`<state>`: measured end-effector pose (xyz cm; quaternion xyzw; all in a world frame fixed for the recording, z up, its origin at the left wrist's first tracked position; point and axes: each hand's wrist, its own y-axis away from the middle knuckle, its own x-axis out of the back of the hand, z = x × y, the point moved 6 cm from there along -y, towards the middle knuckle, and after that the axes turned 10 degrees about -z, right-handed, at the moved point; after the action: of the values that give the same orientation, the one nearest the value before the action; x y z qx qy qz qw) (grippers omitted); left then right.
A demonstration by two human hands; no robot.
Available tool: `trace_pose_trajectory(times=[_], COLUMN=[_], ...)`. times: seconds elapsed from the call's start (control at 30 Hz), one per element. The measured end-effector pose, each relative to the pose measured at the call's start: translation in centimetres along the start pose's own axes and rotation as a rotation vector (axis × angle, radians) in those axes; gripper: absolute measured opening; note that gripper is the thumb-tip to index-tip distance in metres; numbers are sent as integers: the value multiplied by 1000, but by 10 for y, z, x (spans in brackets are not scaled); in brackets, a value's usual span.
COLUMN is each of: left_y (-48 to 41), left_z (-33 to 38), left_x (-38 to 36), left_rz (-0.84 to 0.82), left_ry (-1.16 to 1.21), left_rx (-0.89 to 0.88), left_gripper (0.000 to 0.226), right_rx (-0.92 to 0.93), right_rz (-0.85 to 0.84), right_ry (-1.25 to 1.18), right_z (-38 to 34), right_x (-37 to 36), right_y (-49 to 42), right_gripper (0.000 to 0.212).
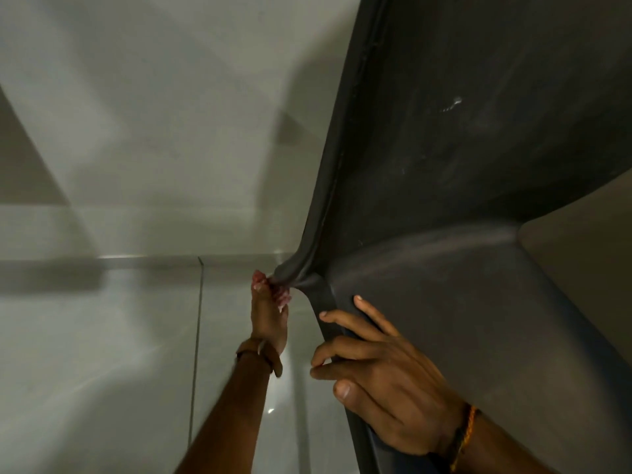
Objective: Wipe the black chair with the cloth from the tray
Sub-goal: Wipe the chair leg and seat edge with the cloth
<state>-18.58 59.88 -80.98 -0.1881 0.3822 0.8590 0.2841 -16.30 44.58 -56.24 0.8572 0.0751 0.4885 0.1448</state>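
Note:
The black chair [478,165] fills the right half of the view, seen close up with its dusty moulded surface and a raised rim running down its left edge. My left hand [268,313] reaches out to the low corner of that rim and is closed on a small pinkish cloth [260,280], pressing it against the rim; only scraps of the cloth show between the fingers. My right hand [383,374] grips the chair's edge lower down, fingers spread over the surface and thumb curled around the edge. The tray is out of sight.
Pale glossy floor tiles [102,336] with a dark grout line [197,336] lie to the left and below. A light wall [154,97] rises behind, with shadows across it. A brown strap sits on my left wrist and a braided band on my right.

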Motion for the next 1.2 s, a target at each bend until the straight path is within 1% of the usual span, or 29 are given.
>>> trace_pose_trajectory(times=[0.07,0.13,0.17,0.27,0.37,0.47,0.57,0.63,0.73,0.83,0.9,0.97,1.03,1.1,1.2], left_y=[-30,-52,-60,-58,-25,11,20,10,-19,-53,-68,-74,-65,-44,6], left_z=[-7,-8,-8,6,23,42,53,53,38,20,13,10,15,27,59], left_x=[13,23,27,25,10,-4,-7,-7,4,27,38,41,33,20,-4], left_rz=[71,79,75,78,-10,-105,-63,-52,8,41,54,69,68,39,-82], left_ry=[38,53,83,126,99,-56,-180,-206,-200,-192,-197,-215,-254,-312,-274], left_rx=[139,234,249,268,196,82,48,60,136,239,300,317,297,223,83], left_gripper=[56,54,49,34,24,26,32,31,24,30,31,31,29,27,30], right_rx=[9,19,21,13,20,5,1,-1,1,11,22,16,4,0,13], right_rz=[5,22,26,12,11,-5,6,19,27,24,14,3,2,3,2], right_ry=[1,-2,-6,-8,4,7,-8,-15,-15,-9,9,22,20,0,-13], right_z=[1,1,1,1,-2,-1,-1,0,2,3,3,2,0,-2,-5], right_x=[0,1,2,2,2,0,0,0,-1,-2,-1,0,2,3,5], right_y=[-1,-1,-1,-2,-1,0,0,1,1,0,1,1,1,1,0], right_gripper=[54,53,52,53,53,53,54,54,53,50,43,40,41,40,39])
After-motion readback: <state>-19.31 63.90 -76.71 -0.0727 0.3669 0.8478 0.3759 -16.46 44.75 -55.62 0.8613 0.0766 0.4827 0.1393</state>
